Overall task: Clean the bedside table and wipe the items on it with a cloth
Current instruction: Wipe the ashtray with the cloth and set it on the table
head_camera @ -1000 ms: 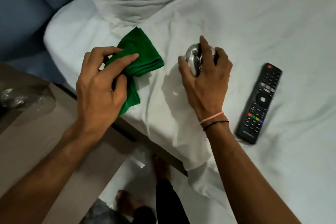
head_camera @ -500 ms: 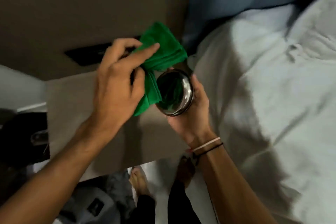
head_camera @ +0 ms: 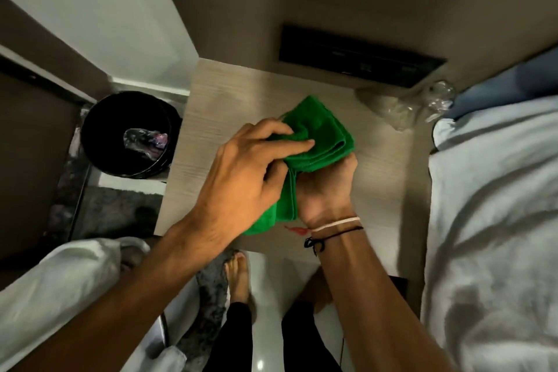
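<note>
At 9 o'clock a black bin [head_camera: 126, 133] stands on the floor beside the surface [head_camera: 229, 90], and over the surface's middle the left hand [head_camera: 241, 178] is clamped on the folded green cloth [head_camera: 320, 136] — soft, limp and light, best bunched at its thick folded edge so it does not flop. At 3 o'clock of it the right hand [head_camera: 324, 187] is cupped up under the cloth, apparently closed on something I cannot see, while crumpled clear plastic [head_camera: 404, 106] lies at 1 o'clock by the bed [head_camera: 495, 220].
</note>
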### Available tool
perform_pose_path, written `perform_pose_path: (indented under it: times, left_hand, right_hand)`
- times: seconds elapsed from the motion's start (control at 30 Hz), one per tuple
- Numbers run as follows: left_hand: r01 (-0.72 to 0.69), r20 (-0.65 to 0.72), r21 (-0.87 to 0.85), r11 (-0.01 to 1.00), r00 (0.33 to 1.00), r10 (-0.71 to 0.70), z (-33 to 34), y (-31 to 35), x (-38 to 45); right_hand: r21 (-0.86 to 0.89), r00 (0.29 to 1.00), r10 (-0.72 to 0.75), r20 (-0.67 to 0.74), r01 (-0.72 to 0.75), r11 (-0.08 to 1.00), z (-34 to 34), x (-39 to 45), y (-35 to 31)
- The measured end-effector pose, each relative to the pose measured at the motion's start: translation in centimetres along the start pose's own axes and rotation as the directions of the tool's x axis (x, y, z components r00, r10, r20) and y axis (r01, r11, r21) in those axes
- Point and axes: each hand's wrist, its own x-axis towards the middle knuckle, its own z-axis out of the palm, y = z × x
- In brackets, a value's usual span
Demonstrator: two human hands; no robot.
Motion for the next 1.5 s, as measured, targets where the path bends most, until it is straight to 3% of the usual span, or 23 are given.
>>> perform_pose_path:
  times: [0.23, 0.5, 0.67, 0.83, 0.97, 1.2, 1.37, 1.5]
  left_hand:
    - [0.013, 0.165, -0.236, 0.972, 0.986, 0.027, -3.5, -2.9, -3.4]
    - [0.128, -0.175, -0.148, 0.981, 0.973, -0.153, -5.9, -5.5, -1.6]
    - [0.068, -0.282, -0.068, 0.995, 0.956, -0.084, -6.1, -5.8, 1.6]
    - [0.029, -0.124, 0.085, 0.996, 0.992, -0.018, -4.4, -4.8, 3.7]
    - [0.018, 0.007, 0.185, 0.983, 1.0, -0.02, -2.2, -3.5, 3.9]
    - [-0.102, 0.062, 0.112, 0.988, 0.993, 0.096, -0.5, -2.2, 2.0]
    - [-0.167, 0.167, -0.004, 0.986, 0.972, 0.165, -1.3, -2.5, 0.5]
    - [-0.114, 0.234, -0.056, 0.992, 0.964, 0.124, -2.8, -3.5, -1.1]
  right_hand:
    - [-0.084, 0.982, 0.182, 0.044, -0.178, 0.98, 1.1, 2.5, 1.2]
    - [0.011, 0.989, 0.089, -0.118, -0.088, 0.996, -0.2, 3.3, 2.3]
    - [-0.009, 0.995, 0.098, -0.022, -0.098, 0.995, -1.1, 2.3, 2.9]
    - [0.016, 0.988, 0.147, 0.052, -0.148, 0.989, -0.6, 1.2, 3.2]
    - [0.019, 0.993, 0.098, 0.061, -0.099, 0.995, -0.3, 1.0, 2.5]
    - [-0.011, 0.999, -0.016, -0.045, 0.016, 1.0, -0.2, 1.7, -0.2]
    - [-0.088, 0.997, 0.078, 0.012, -0.077, 0.993, 0.0, 1.7, -1.3]
    - [-0.132, 0.991, 0.134, -0.026, -0.136, 0.982, 0.0, 2.6, -1.7]
